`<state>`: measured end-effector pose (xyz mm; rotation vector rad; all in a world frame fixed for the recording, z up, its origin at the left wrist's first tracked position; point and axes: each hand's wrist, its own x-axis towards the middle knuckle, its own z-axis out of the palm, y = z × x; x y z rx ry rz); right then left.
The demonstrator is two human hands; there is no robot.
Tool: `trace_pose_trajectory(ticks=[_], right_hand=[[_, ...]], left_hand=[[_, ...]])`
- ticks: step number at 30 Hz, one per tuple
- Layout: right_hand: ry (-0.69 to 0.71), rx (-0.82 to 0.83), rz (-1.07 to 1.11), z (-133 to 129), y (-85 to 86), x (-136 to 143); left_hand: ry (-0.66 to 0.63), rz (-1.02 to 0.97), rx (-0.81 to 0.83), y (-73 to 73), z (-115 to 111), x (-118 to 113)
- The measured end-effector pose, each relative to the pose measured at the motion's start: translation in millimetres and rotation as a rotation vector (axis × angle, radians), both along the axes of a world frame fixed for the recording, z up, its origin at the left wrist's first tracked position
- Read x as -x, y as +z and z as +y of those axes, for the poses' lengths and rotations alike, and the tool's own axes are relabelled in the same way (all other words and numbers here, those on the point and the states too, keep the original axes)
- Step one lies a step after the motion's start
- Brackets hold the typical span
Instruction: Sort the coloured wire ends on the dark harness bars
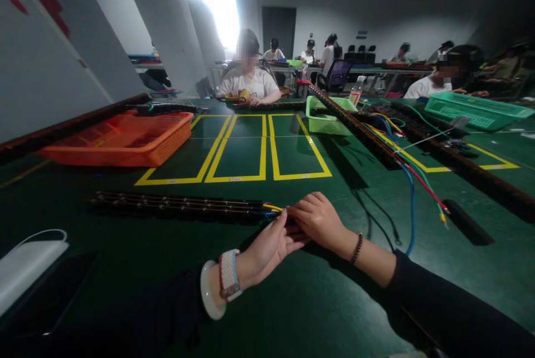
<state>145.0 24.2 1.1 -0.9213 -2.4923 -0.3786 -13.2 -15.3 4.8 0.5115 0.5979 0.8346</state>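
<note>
A long black bar (pixel 175 205) with thin copper-coloured lines lies crosswise on the green table in front of me. From its right end come wires (pixel 272 208), yellow and blue, with a little red. My left hand (pixel 267 246), palm turned up, has its thumb and fingers closed around the wires from below. Above it, my right hand (pixel 320 221) pinches at the same spot, fingertips against the left thumb. The wire ends are hidden between the fingers.
An orange basket (pixel 167 143) stands at the left, a light green basket (pixel 330 124) and a teal basket (pixel 472 111) farther right. Another long bar (pixel 355 124) trails coloured wires towards my right arm. A white device (pixel 31 269) lies near left. Co-workers (pixel 251 82) sit opposite.
</note>
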Motion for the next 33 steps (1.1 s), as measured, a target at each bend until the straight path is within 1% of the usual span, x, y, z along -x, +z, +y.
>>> trace_pose_trajectory(ticks=[3, 6, 9, 12, 14, 16, 18, 20, 24, 28, 33], right_hand=[[0.047, -0.104, -0.134, -7, 4.8, 1], [0.093, -0.105, -0.196, -12, 6.7, 5], [0.152, -0.035, -0.16, -14, 7.1, 7], [0.16, 0.04, -0.029, -14, 10.4, 3], [0.153, 0.067, 0.058, -15, 14.7, -3], [0.158, 0.079, 0.079, -15, 19.5, -10], [0.172, 0.087, 0.027, -15, 23.2, -15], [0.176, 0.087, -0.048, -15, 25.3, -18], [0.121, 0.109, -0.127, -14, 25.0, -16], [0.073, 0.224, -0.061, -14, 21.6, -14], [0.083, 0.459, 0.149, -11, 19.9, -16]], left_hand=[[0.071, -0.056, 0.032, -1.2, 1, -2], [0.099, -0.097, 0.058, -3.1, 3, -4], [0.111, -0.103, 0.081, -3.3, 5, -5], [0.12, -0.096, 0.086, 0.8, 4, -4], [0.112, -0.093, 0.112, 4.1, 4, -3], [0.083, -0.084, 0.145, 5.7, 3, -1], [0.049, -0.076, 0.144, 4.6, 4, 1], [0.025, -0.08, 0.107, 2.0, 5, 1], [0.009, -0.093, 0.058, 0.6, 6, 0], [0.008, -0.058, 0.068, 4.5, 6, 0], [0.03, -0.019, 0.103, 3.4, 7, 0]])
